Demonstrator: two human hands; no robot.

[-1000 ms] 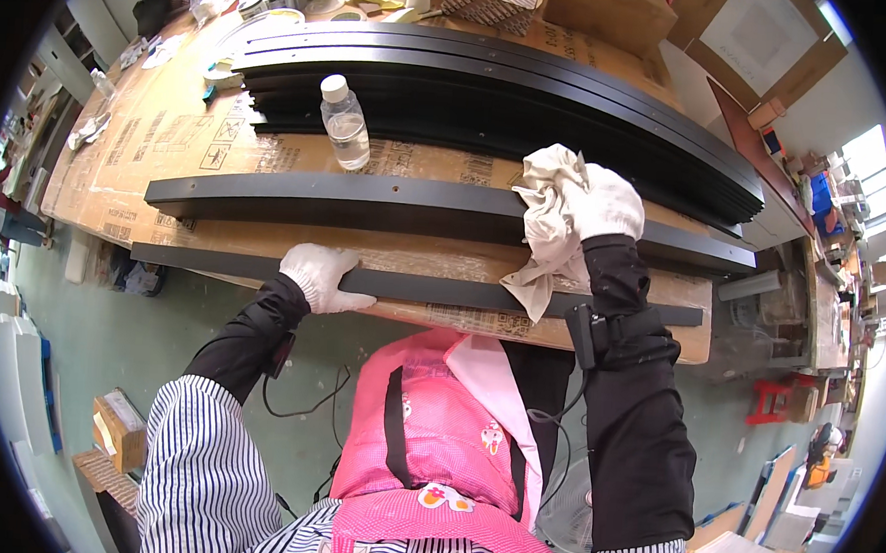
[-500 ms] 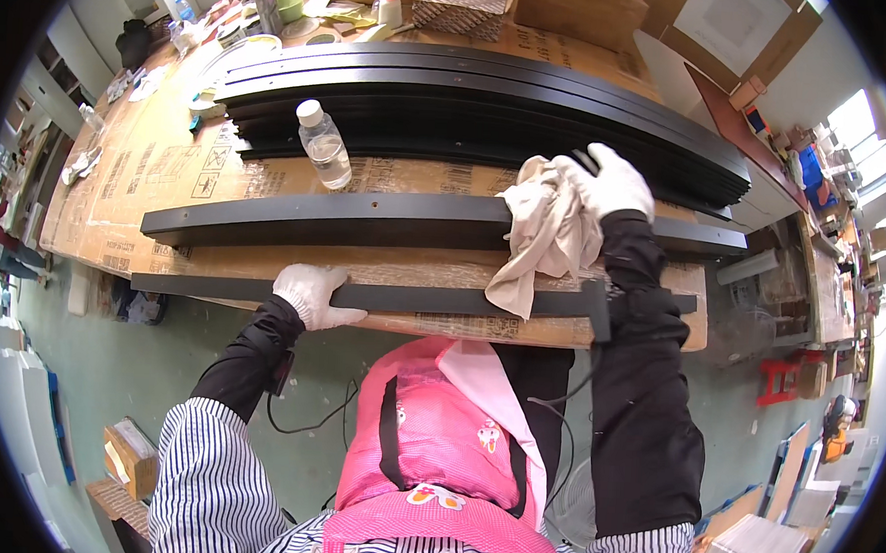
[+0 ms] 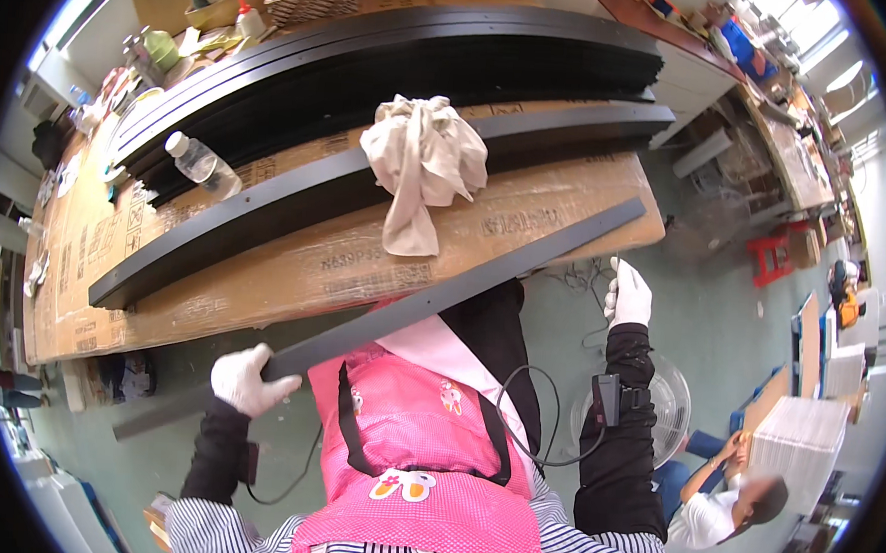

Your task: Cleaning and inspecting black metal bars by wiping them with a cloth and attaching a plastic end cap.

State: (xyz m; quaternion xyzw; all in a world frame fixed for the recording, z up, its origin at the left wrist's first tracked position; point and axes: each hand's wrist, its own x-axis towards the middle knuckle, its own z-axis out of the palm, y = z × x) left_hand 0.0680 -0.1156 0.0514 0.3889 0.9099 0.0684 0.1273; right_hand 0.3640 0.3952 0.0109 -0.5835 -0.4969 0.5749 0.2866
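While the left hand [image 3: 255,379] grips a narrow dark strip [image 3: 463,286] near its left end, the right hand [image 3: 628,294], also white-gloved, is released, fingers partly bent, below the strip's right end and apart from it. The strip slants across the near edge of the cardboard-covered surface [image 3: 262,287], its left part out over the floor [image 3: 697,300]; whether its right end touches the cardboard I cannot tell. A crumpled pale cloth [image 3: 424,165] drapes over a thicker black bar [image 3: 266,212] lying on the surface. Behind that lies a stack of black bars [image 3: 415,55], with a clear bottle [image 3: 204,167] between the two. Off to the right, the green floor carries a red stool [image 3: 770,259], a round fan [image 3: 672,399] and a pile of white sheets [image 3: 800,445], beside which a person in a white top [image 3: 706,519] is reaching.
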